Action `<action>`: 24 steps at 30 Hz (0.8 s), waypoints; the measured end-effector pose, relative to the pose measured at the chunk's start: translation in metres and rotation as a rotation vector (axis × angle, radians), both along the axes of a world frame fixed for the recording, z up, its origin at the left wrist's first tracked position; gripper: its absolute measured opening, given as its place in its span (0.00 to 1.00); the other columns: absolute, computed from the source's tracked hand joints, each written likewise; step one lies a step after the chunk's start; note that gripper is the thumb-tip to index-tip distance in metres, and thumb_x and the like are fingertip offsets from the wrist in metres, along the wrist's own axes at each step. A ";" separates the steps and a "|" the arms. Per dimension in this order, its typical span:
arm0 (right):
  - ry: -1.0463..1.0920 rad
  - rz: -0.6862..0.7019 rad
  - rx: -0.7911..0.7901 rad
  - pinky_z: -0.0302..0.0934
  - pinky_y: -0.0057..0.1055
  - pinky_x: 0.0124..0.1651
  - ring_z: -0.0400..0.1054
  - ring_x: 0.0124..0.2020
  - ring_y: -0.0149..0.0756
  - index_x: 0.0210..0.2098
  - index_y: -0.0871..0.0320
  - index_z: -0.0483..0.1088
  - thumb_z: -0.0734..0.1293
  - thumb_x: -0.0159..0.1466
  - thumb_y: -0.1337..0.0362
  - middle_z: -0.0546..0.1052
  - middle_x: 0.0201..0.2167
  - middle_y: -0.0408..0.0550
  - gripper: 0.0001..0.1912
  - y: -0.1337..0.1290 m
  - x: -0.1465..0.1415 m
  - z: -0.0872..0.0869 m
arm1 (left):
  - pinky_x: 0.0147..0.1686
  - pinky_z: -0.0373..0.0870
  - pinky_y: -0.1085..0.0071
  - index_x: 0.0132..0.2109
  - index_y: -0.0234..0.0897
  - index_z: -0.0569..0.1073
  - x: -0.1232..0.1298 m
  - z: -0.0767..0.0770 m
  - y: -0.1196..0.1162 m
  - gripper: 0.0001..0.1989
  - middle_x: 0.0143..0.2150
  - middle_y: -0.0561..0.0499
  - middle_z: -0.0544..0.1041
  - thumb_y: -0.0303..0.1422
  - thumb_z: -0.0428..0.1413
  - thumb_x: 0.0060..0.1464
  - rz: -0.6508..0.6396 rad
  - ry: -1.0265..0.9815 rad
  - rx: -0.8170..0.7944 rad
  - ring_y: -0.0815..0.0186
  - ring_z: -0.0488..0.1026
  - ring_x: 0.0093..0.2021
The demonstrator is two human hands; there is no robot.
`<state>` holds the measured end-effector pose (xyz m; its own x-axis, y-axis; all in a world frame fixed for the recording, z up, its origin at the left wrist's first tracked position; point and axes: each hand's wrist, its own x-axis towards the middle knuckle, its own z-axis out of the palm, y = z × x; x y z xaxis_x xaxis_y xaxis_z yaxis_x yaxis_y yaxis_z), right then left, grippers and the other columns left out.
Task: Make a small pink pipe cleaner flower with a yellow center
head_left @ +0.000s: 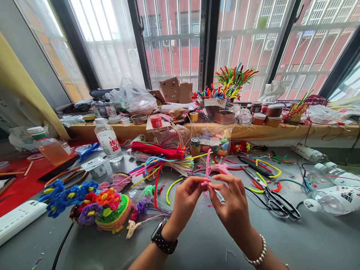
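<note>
Both hands meet over the middle of the grey table, around a pink pipe cleaner (207, 165) whose free end stands upright. My left hand (187, 197) pinches its lower, bunched part between thumb and fingertips. From the other side, my right hand (232, 200) grips the same bunched part with thumb and index finger. The small pink shape at the fingertips is partly covered by them. Behind the hands lies a bundle of red pipe cleaners (159, 149) on top of paler ones.
Scissors (277, 200) lie right of the hands, with plastic bottles (334, 200) beyond. Fuzzy flowers (91, 212) and a white power strip (21, 219) are at left. A bottle (108, 140) stands behind. A cluttered ledge (180, 131) runs below the windows.
</note>
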<state>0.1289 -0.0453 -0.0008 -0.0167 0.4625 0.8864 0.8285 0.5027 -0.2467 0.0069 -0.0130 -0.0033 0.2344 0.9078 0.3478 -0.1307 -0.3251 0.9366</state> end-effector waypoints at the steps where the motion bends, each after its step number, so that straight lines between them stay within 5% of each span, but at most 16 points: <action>1: 0.005 0.000 -0.005 0.57 0.39 0.41 0.62 0.38 0.39 0.29 0.58 0.67 0.62 0.57 0.71 0.68 0.34 0.50 0.03 0.000 -0.001 -0.001 | 0.34 0.69 0.74 0.34 0.34 0.72 0.001 -0.001 0.000 0.07 0.34 0.48 0.76 0.32 0.54 0.48 0.007 -0.008 0.001 0.69 0.71 0.32; 19: 0.004 -0.012 -0.063 0.58 0.40 0.43 0.60 0.42 0.41 0.35 0.59 0.66 0.62 0.58 0.69 0.66 0.39 0.52 0.05 0.007 0.003 -0.007 | 0.38 0.66 0.74 0.36 0.35 0.70 0.003 -0.005 0.004 0.07 0.35 0.50 0.73 0.32 0.54 0.48 -0.005 -0.097 -0.107 0.68 0.69 0.36; 24: -0.100 -0.067 0.002 0.58 0.40 0.43 0.61 0.41 0.41 0.35 0.60 0.67 0.61 0.58 0.72 0.67 0.39 0.53 0.07 0.006 0.003 -0.009 | 0.39 0.67 0.72 0.37 0.36 0.69 0.004 -0.007 0.003 0.07 0.36 0.49 0.70 0.32 0.52 0.49 0.046 0.063 0.092 0.68 0.69 0.37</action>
